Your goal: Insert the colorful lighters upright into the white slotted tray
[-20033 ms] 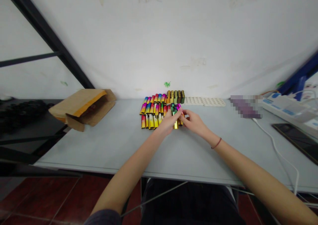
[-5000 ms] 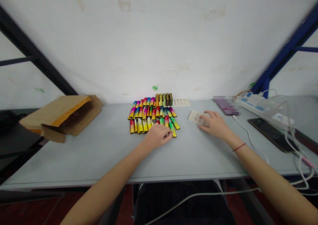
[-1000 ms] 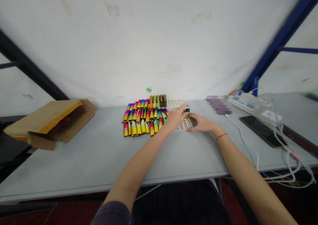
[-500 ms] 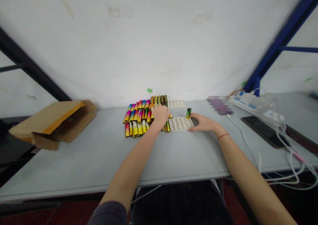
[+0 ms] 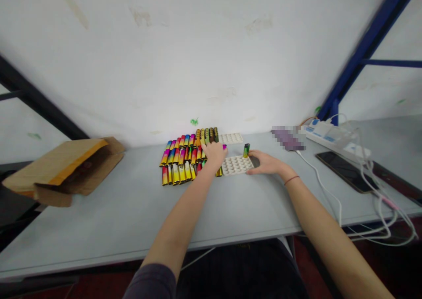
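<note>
Several bright rainbow-coloured lighters lie in rows on the grey table, with a few more standing upright behind them. My left hand is closed over the right end of the rows, a magenta lighter tip showing at its fingers. A white dimpled tray lies just right of it. One green lighter stands upright at the tray's far right corner. My right hand rests flat against the tray's right edge, fingers out.
A second white tray lies by the wall. A torn brown cardboard box sits at the left. A power strip, white cables and a dark phone occupy the right side.
One second ago my left hand was at the tray's far corner with the green lighter; it has left that lighter standing there and moved back left onto the rows. My right hand stays at the tray.
</note>
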A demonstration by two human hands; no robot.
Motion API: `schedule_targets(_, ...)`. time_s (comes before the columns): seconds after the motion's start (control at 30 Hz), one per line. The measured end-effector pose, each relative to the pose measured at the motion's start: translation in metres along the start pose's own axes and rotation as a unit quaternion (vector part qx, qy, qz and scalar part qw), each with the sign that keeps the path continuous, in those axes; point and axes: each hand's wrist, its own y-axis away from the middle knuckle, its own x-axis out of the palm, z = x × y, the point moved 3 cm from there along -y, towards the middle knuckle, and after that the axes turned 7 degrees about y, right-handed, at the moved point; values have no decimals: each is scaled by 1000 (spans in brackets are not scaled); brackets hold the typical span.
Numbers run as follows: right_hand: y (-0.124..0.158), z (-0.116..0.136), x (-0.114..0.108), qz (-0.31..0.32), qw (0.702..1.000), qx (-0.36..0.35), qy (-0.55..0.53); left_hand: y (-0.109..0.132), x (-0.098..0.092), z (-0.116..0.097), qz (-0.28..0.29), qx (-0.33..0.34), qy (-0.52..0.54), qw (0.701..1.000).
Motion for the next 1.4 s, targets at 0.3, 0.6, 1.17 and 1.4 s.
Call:
schedule_targets(0.3,0,-1,0,1,1000,15,-7,21,-14,2,-55,58,219,972)
schedule_targets(0.6,1,-4,3,6,1000,19,3,47,-24,15,13,25,593,805)
schedule_targets(1.17,1,-6,4,0,1000,12,8,62,-14,12,15,-32,707,707)
schedule_targets(1.4,1,-9,6,-3,1000,9,0,66,-16,5,49,-119,774,619)
